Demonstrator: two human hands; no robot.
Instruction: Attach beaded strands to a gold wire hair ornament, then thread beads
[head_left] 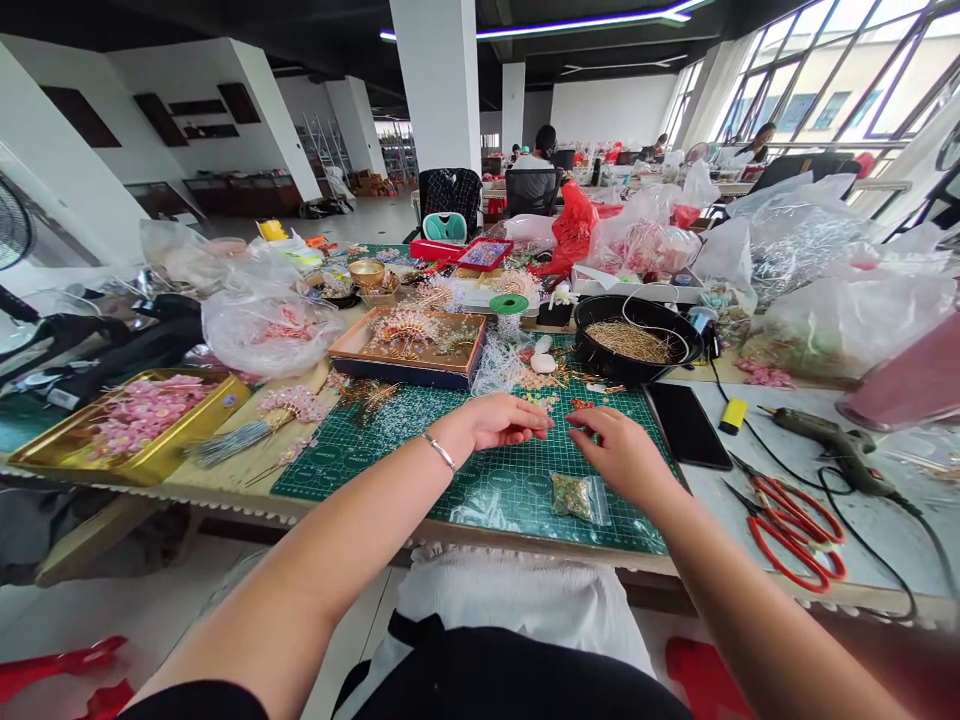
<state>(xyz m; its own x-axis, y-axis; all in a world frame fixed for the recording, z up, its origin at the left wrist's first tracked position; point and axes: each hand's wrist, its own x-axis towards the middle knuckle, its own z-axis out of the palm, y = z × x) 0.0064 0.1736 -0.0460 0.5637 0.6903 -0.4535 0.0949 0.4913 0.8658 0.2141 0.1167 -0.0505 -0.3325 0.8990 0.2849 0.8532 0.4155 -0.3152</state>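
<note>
Working over a green cutting mat (420,470) on the surface, both hands meet near its middle. Left hand (501,420), with a bracelet (439,451) on the wrist, has fingers curled and pinched toward something tiny, too small to make out. Right hand (619,452) sits just beside it at 3 o'clock, fingertips also pinched together; can't tell what either grip actually has. Small bag (577,496) of gold bits lies on the mat at 6 o'clock from the right hand, near it. Black bowl (637,340) with thin gold sticks is at 12 o'clock, phone (687,425) at 3 o'clock. Red scissors (795,520) and a glue gun (832,445) lie further out at 3 o'clock. Gold tray (45,455) of pink flowers sits well off at 9 o'clock.
</note>
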